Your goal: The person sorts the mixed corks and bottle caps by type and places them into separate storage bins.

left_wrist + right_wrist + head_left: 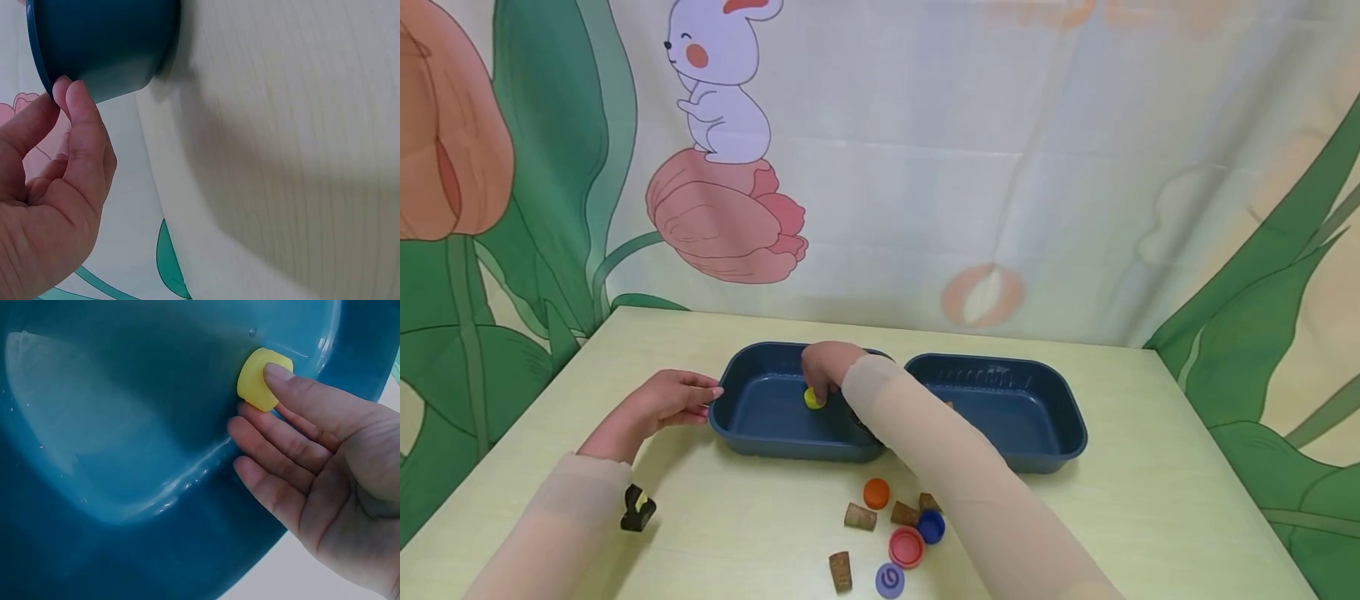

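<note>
Two dark blue plastic trays stand side by side on the table. My left hand point(673, 400) pinches the rim of the left tray point(797, 450) at its left end; the left wrist view shows thumb and fingers on the tray's edge point(39, 56). Over the inside of that same tray, my right hand point(829, 367) pinches a yellow bottle cap point(265, 379) between thumb and fingers, just above or at the tray floor. The right forearm hides the gap between the trays and part of the right tray point(1045, 458).
In front of the trays lie an orange cap point(876, 493), a red cap point(907, 547), a blue cap point(932, 527), a purple cap point(890, 581) and several corks point(841, 572). A printed curtain point(887, 167) hangs behind the table.
</note>
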{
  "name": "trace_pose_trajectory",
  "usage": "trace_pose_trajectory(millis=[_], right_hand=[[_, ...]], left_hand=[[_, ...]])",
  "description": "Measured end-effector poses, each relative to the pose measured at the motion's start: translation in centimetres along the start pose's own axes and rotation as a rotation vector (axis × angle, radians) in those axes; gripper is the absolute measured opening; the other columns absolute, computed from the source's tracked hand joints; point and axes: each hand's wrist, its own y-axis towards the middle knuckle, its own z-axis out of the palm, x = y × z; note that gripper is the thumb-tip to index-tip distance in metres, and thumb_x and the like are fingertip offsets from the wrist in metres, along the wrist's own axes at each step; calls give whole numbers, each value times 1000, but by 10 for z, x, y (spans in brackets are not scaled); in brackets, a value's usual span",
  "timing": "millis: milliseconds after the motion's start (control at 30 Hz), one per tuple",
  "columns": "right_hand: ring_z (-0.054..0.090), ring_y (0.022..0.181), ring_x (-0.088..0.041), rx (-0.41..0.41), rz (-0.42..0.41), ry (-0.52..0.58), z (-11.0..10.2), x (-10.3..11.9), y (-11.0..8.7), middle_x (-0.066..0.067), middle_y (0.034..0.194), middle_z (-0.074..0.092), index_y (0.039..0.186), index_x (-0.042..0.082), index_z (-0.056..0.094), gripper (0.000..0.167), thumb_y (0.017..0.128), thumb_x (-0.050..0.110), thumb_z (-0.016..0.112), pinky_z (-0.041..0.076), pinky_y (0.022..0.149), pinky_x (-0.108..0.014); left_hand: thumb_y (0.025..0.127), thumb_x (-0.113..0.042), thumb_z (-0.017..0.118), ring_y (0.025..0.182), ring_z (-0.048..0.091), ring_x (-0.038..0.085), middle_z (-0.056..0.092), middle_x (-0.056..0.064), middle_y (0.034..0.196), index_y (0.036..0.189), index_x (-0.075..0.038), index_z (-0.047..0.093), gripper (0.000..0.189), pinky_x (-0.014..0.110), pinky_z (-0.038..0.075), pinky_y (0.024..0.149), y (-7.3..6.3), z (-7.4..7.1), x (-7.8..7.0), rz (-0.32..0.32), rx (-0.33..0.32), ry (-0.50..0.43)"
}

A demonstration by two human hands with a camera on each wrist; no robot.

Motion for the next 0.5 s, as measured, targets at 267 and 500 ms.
trace_pose_trajectory(millis=[267,500], right_hand=[[62,96,-14,-6,20,8,1,2,-1,0,125,70,126,18,70,33,94,21,76,55,97,-29],[59,93,-12,7,28,28,-1,2,-4,2,127,69,131,18,69,39,93,19,76,54,97,-28]], left_hand=[[105,-18,58,74,64,9,66,-1,84,142,16,45,51,21,62,71,-1,0,-1,-3,0,1],[106,-17,57,72,64,8,66,-2,83,141,16,45,51,21,61,70,-2,-1,-2,3,0,5]])
